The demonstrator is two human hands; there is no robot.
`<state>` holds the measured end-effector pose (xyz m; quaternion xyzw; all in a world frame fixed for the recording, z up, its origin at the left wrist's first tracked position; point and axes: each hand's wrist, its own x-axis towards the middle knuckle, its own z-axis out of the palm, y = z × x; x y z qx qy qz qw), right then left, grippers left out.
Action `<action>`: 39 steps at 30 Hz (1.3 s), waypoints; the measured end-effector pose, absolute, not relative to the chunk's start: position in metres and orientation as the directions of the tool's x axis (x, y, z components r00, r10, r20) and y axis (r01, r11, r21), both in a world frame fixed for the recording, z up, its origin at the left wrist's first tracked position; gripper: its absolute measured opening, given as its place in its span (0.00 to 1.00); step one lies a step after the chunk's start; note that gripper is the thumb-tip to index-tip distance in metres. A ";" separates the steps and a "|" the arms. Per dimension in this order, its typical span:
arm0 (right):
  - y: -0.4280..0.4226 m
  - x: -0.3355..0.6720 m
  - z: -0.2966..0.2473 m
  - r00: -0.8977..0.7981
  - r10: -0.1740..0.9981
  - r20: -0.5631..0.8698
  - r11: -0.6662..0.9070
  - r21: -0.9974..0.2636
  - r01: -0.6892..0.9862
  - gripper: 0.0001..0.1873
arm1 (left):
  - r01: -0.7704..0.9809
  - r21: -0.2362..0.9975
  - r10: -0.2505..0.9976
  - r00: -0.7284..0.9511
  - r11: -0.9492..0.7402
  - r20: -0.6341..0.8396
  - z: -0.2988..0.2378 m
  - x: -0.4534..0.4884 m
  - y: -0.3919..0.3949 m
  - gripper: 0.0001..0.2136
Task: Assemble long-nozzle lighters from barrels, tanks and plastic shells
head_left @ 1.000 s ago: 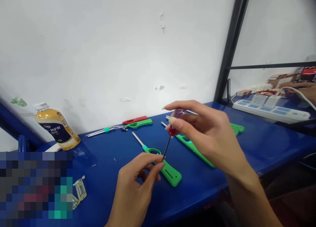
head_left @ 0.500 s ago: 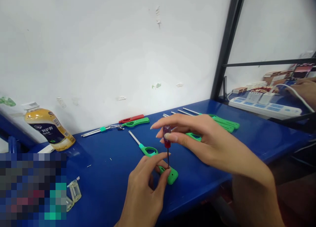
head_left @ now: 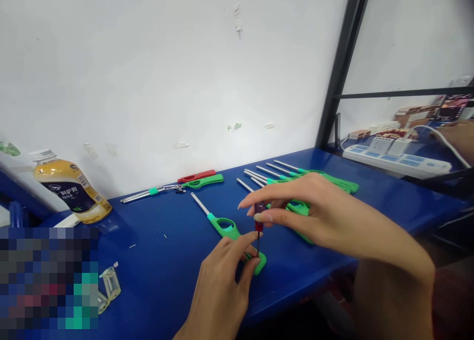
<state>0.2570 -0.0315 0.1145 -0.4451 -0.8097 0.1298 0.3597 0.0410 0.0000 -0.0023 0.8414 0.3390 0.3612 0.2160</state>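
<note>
A green long-necked lighter [head_left: 226, 228] with a silver tube lies flat on the blue table, its tube pointing to the far left. My left hand [head_left: 227, 271] grips its handle close to the butt end, thumb and fingers on either side. My right hand [head_left: 303, 214] holds a small screwdriver [head_left: 259, 216] upright by its dark red handle, between thumb and fingers. The thin shaft reaches down between my left fingertips to the lighter's handle; the tip itself is hidden there.
Several green lighters [head_left: 329, 179] lie side by side at the right. Along the wall are a red lighter shell [head_left: 196, 176], a green shell [head_left: 204, 181] and metal tubes [head_left: 142, 195]. A yellow bottle [head_left: 72, 187], clear plastic parts [head_left: 111, 283] and a power strip [head_left: 398, 160] flank the work.
The screwdriver and my right hand have moved slightly right and down, with the tip nearer the butt end. My left hand has shifted a little right along the handle.
</note>
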 end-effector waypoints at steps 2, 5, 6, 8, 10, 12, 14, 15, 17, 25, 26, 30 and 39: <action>-0.032 0.257 0.115 -0.353 0.818 0.455 0.568 -0.536 0.625 0.13 | 0.415 0.594 0.715 0.523 -0.689 0.464 -0.003 0.042 0.000 0.18; -0.033 0.257 0.115 -0.366 0.821 0.439 0.567 -0.547 0.616 0.13 | 0.432 0.570 0.706 0.545 -0.699 0.452 -0.001 0.043 -0.001 0.17; -0.034 0.257 0.115 -0.363 0.822 0.438 0.564 -0.546 0.619 0.14 | 0.442 0.559 0.704 0.551 -0.701 0.448 0.000 0.043 -0.001 0.17; -0.034 0.257 0.113 -0.350 0.830 0.434 0.551 -0.547 0.630 0.15 | 0.467 0.528 0.699 0.566 -0.709 0.437 0.003 0.040 -0.001 0.15; -0.034 0.257 0.112 -0.335 0.830 0.446 0.547 -0.534 0.645 0.15 | 0.486 0.481 0.679 0.601 -0.730 0.422 0.006 0.036 0.001 0.15; -0.035 0.258 0.110 -0.321 0.815 0.483 0.556 -0.493 0.670 0.15 | 0.498 0.414 0.643 0.653 -0.762 0.399 0.006 0.029 0.005 0.19; -0.036 0.259 0.108 -0.308 0.794 0.524 0.564 -0.446 0.695 0.13 | 0.512 0.336 0.611 0.698 -0.790 0.372 0.003 0.023 0.010 0.26; -0.036 0.259 0.107 -0.303 0.787 0.537 0.565 -0.432 0.703 0.13 | 0.522 0.297 0.600 0.717 -0.800 0.356 0.001 0.020 0.013 0.29; -0.038 0.261 0.107 -0.305 0.793 0.528 0.560 -0.432 0.707 0.13 | 0.533 0.222 0.578 0.752 -0.816 0.318 -0.005 0.016 0.018 0.36; -0.050 0.282 0.108 -0.305 0.789 0.534 0.539 -0.361 0.761 0.12 | 0.476 -0.003 0.460 0.851 -0.879 0.253 -0.009 0.016 0.030 0.42; -0.052 0.285 0.108 -0.309 0.792 0.527 0.528 -0.335 0.781 0.12 | 0.463 -0.027 0.440 0.859 -0.886 0.261 -0.008 0.016 0.030 0.41; -0.060 0.293 0.103 -0.287 0.796 0.533 0.489 -0.286 0.824 0.15 | 0.412 -0.119 0.361 0.881 -0.903 0.306 -0.005 0.018 0.029 0.35; -0.066 0.297 0.100 -0.291 0.803 0.521 0.494 -0.307 0.814 0.13 | 0.445 -0.272 0.325 0.861 -0.853 0.390 0.000 0.026 0.008 0.25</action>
